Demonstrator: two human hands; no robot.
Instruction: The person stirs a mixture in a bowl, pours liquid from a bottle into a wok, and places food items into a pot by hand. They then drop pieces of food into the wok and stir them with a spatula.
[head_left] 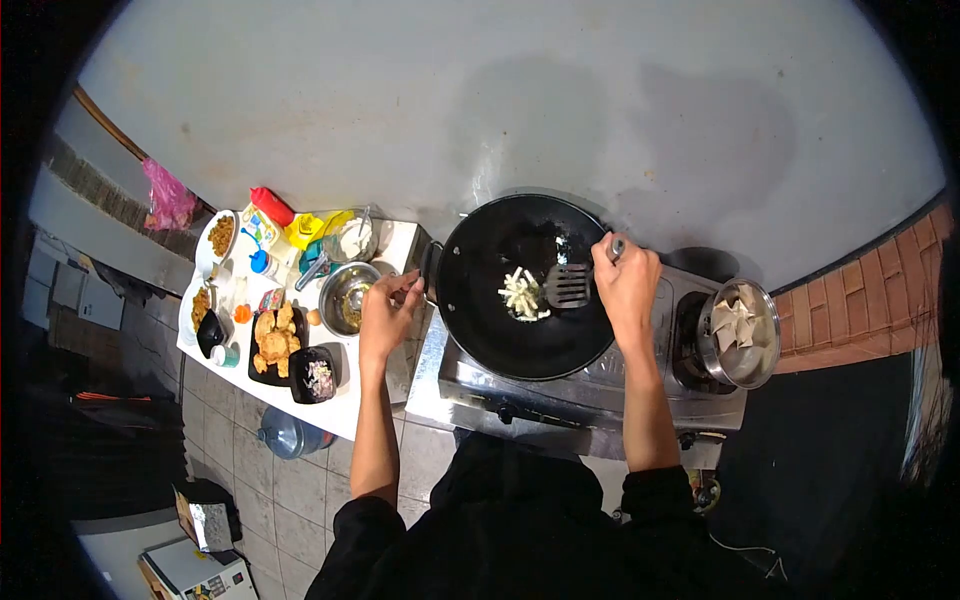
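Observation:
A large black wok [520,350] sits on the stove, with a small heap of pale cut strips [524,296] in it. My right hand [627,290] is closed round the handle of a slotted spatula [569,286], whose head is just right of the strips. Near the wok's left handle [431,270] is my left hand [390,315], its fingers bent and drawn together; whether anything small is between them cannot be made out. Beside that hand, on the white table, stands a metal bowl [334,302] with yellowish contents.
The white table [345,405] also holds a tray of fried pieces [276,340], a black bowl of chopped onion [318,380], plates and a red bottle [272,206]. A metal pot [768,350] with folded pale pieces stands on the right burner [688,330]. A water jug [285,435] is below.

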